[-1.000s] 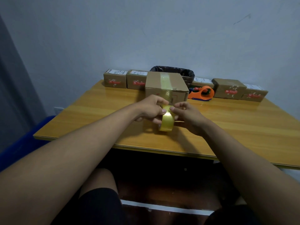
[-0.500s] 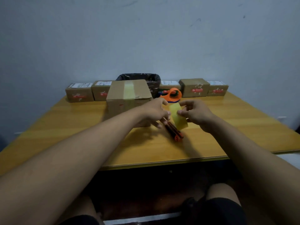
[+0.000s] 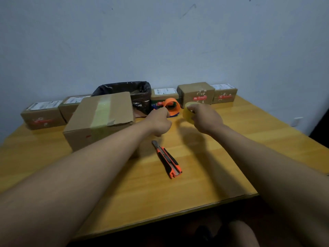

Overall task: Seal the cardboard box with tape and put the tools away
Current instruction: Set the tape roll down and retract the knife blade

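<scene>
Above the worktop (image 3: 195,175), right hand (image 3: 206,120) grips the tape (image 3: 187,113); left hand (image 3: 160,122) is fisted, contents unclear; set tape down gently by the dispenser (image 3: 171,106).

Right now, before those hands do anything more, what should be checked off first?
1. Tape strip runs along the cardboard box top: ok.
2. Strip pressed flat at the near edge: not ok, looks wrinkled.
3. Right hand grips the tape roll: ok.
4. Left hand empty: cannot tell, fist closed.
5. Utility knife put away: not ok, on the table.
6. Knife blade retracted: cannot tell.
</scene>
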